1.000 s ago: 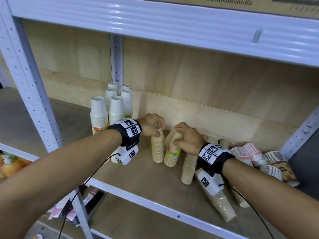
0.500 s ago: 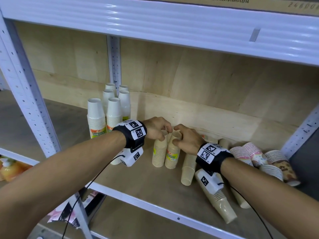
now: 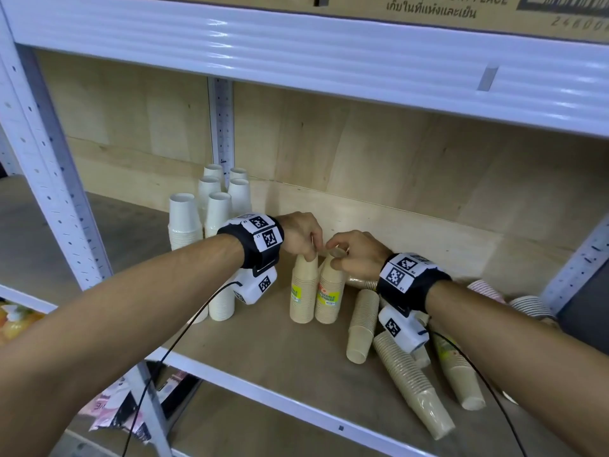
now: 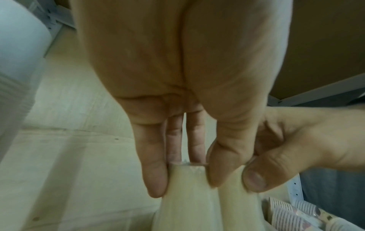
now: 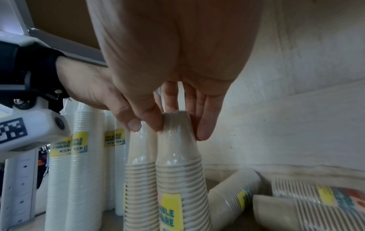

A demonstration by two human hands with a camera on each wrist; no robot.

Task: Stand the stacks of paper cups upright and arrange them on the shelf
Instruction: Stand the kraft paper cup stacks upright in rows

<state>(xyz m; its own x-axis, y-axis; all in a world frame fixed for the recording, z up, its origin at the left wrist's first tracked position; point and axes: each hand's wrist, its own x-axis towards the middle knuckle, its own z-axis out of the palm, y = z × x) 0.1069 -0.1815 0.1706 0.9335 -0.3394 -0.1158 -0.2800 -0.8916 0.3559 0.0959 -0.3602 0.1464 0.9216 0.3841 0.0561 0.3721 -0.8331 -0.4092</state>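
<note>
Now both kraft cup stacks stand upright, touching, just right of the white cup stacks (image 3: 211, 225): left hand (image 3: 301, 237) pinches the left kraft stack's (image 3: 304, 291) top, right hand (image 3: 357, 255) the right kraft stack's (image 3: 329, 293). Fallen kraft stacks (image 3: 412, 384) lie further right, nearer the right hand.

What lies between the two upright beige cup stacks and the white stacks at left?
Only bare shelf board, in the head view, partly hidden by the left hand's wrist camera.
</note>
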